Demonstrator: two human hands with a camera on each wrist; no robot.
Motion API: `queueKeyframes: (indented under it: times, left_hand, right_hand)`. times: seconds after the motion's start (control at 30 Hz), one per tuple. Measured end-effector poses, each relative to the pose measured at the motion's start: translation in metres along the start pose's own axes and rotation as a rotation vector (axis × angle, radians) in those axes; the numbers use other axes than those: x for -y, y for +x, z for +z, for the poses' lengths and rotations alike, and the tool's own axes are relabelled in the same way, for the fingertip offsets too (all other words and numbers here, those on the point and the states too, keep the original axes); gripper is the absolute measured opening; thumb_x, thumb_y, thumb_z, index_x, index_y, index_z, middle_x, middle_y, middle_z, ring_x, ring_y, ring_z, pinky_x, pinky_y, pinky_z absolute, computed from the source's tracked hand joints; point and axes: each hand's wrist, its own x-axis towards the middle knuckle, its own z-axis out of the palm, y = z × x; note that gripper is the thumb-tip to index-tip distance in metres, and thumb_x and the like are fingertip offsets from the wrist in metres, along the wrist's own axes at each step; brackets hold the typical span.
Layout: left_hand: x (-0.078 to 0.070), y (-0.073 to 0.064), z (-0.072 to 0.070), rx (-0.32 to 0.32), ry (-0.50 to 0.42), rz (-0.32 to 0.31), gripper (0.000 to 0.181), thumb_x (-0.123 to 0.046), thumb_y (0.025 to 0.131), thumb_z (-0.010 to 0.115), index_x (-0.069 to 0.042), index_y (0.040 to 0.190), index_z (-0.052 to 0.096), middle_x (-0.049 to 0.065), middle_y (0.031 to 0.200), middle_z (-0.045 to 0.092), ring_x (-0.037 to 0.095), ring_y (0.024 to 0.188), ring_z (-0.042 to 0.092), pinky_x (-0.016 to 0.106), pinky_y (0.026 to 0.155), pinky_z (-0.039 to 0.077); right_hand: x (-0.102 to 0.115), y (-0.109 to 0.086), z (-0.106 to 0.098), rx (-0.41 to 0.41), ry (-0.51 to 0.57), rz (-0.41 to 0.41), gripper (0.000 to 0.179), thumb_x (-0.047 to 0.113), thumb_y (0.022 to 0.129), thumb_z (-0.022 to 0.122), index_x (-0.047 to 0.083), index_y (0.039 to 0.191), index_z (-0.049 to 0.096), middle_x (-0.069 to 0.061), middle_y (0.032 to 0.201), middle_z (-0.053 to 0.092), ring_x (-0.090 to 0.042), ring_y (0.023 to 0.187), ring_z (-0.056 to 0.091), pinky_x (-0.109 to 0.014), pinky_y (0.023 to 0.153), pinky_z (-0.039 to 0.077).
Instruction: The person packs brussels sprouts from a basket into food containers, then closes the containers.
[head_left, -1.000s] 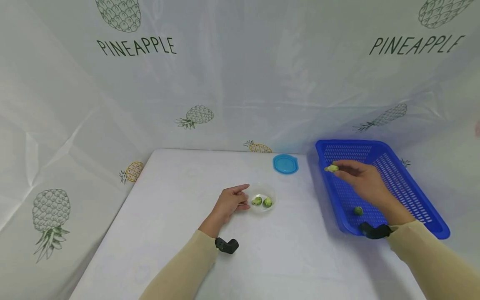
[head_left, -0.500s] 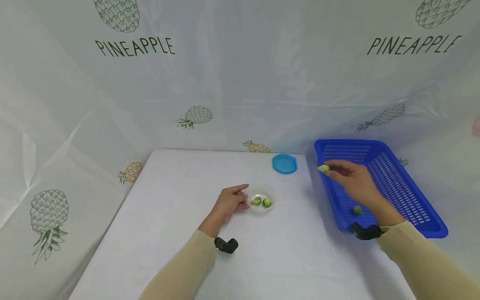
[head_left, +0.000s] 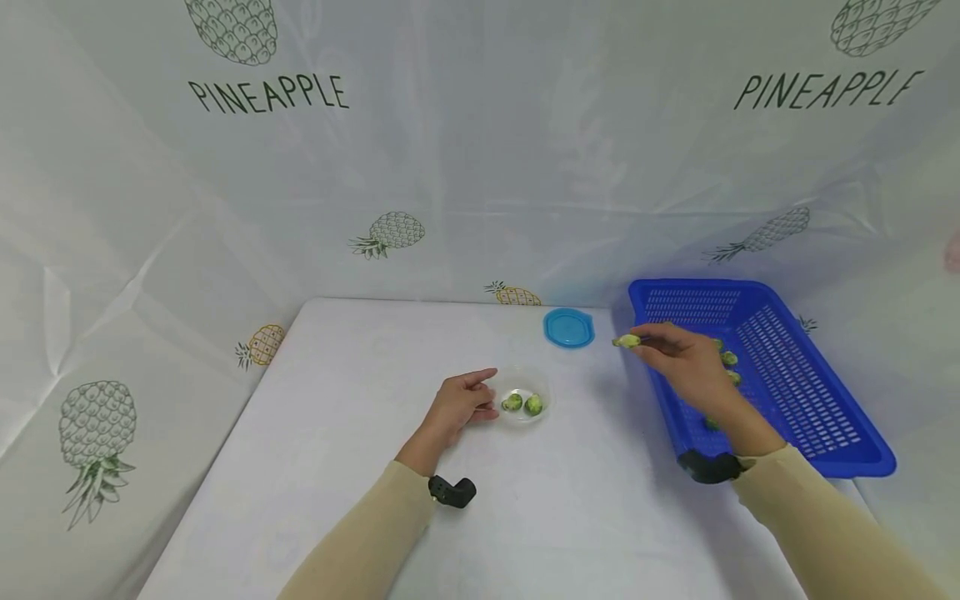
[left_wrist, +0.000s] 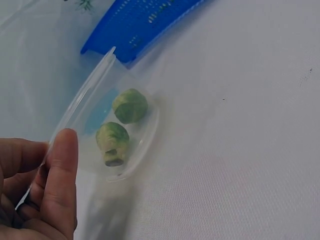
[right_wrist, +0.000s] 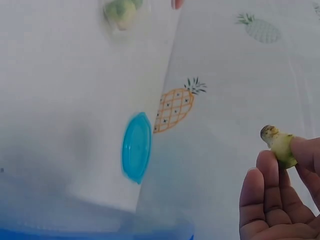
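1. Sprout [head_left: 628, 341]: pinched by the right hand [head_left: 693, 364], likely for its smallness, near the basket [head_left: 795, 383].
2. Clear bowl [head_left: 523, 382]: rim gripped by the left hand [head_left: 459, 407], probably for steadiness; two sprouts [left_wrist: 130, 106] inside.
3. Blue lid [head_left: 568, 328]: flat on the table [head_left: 390, 333] beyond, apparently out of the way.

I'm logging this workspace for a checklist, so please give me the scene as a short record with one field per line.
left hand: left hand pinches the rim of the clear bowl
bowl contents: two sprouts
right hand: right hand pinches one loose sprout
right hand position: over the left side of the basket, in the head view
basket: blue basket, at the right of the table
basket contents: several sprouts; count unclear, the right arm hides part
lid: blue lid, off the bowl, on the table
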Motion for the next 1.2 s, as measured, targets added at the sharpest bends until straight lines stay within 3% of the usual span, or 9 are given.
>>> queueKeyframes:
  times: [0.23,0.53,0.93,1.2]
  left_hand:
    - [-0.002,-0.002,0.001,-0.017,-0.006,-0.007,0.046,0.000,0.101,0.065,-0.010,0.146,0.064,0.003,0.102,0.058,0.013,0.084,0.064,0.028,0.079,0.067]
    - [-0.001,-0.002,0.001,-0.010,0.001,-0.004,0.048,0.001,0.102,0.064,-0.008,0.149,0.060,0.003,0.102,0.058,0.013,0.084,0.064,0.027,0.079,0.067]
    - [0.000,0.000,0.000,-0.002,-0.010,0.000,0.049,0.002,0.102,0.063,-0.007,0.150,0.060,0.004,0.101,0.059,0.014,0.083,0.065,0.028,0.079,0.067]
    - [0.001,0.001,-0.001,0.004,-0.023,-0.010,0.050,0.002,0.101,0.063,-0.006,0.150,0.059,0.006,0.103,0.059,0.015,0.084,0.065,0.028,0.079,0.067]
  right_hand:
    - [0.000,0.005,0.018,-0.021,0.014,-0.007,0.036,0.027,0.106,0.068,0.007,0.136,0.070,-0.017,0.125,0.071,0.009,0.099,0.065,-0.013,0.080,0.057]
    - [0.006,0.006,0.041,-0.013,0.147,-0.011,0.036,0.023,0.104,0.070,0.004,0.135,0.069,-0.019,0.125,0.071,0.005,0.100,0.067,-0.014,0.084,0.057]
    - [0.003,0.008,0.075,-0.006,0.223,-0.053,0.030,0.008,0.102,0.070,0.000,0.132,0.070,-0.022,0.125,0.070,0.001,0.102,0.068,-0.014,0.087,0.058]
    - [-0.003,0.010,0.103,-0.008,0.249,-0.089,0.029,0.005,0.100,0.072,-0.002,0.128,0.072,-0.023,0.115,0.074,0.000,0.096,0.067,-0.014,0.082,0.058]
